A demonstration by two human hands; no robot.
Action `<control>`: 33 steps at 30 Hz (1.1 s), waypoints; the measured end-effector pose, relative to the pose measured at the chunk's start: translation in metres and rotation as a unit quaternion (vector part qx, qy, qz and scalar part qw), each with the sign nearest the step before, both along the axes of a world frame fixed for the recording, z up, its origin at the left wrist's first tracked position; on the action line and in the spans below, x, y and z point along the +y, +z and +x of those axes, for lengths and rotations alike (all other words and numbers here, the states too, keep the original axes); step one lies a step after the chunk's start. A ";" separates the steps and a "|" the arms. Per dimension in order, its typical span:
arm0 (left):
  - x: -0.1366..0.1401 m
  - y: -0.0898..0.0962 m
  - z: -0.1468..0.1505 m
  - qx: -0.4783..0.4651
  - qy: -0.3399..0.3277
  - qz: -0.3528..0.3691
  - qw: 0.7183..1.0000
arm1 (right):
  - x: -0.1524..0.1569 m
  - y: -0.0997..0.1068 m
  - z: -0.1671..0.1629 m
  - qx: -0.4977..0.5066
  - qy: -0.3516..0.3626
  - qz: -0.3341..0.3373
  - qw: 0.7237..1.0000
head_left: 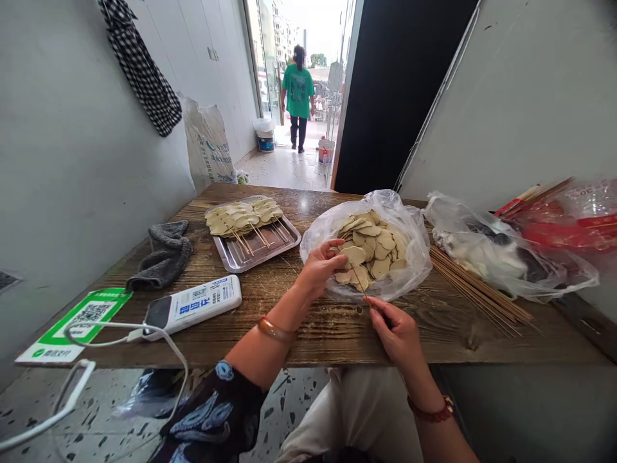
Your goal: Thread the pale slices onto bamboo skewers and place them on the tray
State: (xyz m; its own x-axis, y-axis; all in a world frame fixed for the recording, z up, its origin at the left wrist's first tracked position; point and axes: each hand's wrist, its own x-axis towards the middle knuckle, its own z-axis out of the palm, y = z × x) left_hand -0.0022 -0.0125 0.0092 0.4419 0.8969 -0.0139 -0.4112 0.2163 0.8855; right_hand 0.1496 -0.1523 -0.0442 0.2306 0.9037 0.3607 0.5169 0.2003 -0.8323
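My left hand (324, 265) pinches a thin beige oval slice (355, 256) above the open plastic bag (418, 257). More slices of the same kind (380, 244) lie heaped inside that bag. Between the fingertips of my right hand (393, 328) is a thin wooden skewer (360, 283), slanting up and left to the slice; whether its tip has pierced the slice I cannot tell. To the left, a metal tray (241, 258) carries rows of slices threaded on skewers (243, 216). A bundle of bare skewers (482, 289) lies right of the bag.
A grey cloth (164, 254), a white power bank (197, 303) with a cable, and a green QR card (80, 325) occupy the table's left side. Plastic bags (511, 251) sit at the right. A person in a green shirt (297, 90) stands by the doorway.
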 end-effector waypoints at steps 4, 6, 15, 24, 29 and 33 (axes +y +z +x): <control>0.000 -0.001 0.000 -0.010 0.007 -0.017 1.000 | -0.001 0.004 -0.002 -0.002 -0.012 0.008 1.000; 0.001 -0.002 0.000 -0.016 0.008 -0.026 1.000 | -0.001 0.005 -0.003 -0.001 -0.016 0.013 1.000; -0.002 -0.005 0.001 -0.041 -0.014 -0.043 0.998 | -0.001 0.002 -0.003 0.000 -0.010 0.019 1.000; -0.004 -0.007 0.005 -0.006 -0.012 0.029 0.999 | -0.001 0.004 -0.003 -0.005 -0.009 0.018 1.000; -0.002 -0.009 0.008 0.068 0.014 0.110 0.992 | 0.000 0.001 -0.001 -0.012 -0.014 0.013 1.000; -0.001 -0.008 0.008 0.150 0.056 0.180 0.971 | 0.000 -0.002 0.000 -0.006 -0.014 0.008 1.000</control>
State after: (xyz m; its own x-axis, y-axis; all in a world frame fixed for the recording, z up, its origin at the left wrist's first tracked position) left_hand 0.0061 -0.0135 0.0012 0.3654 0.9101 0.1956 -0.1261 -0.1598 0.9791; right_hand 0.1494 -0.1523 -0.0458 0.2510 0.8915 0.3772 0.5329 0.1981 -0.8227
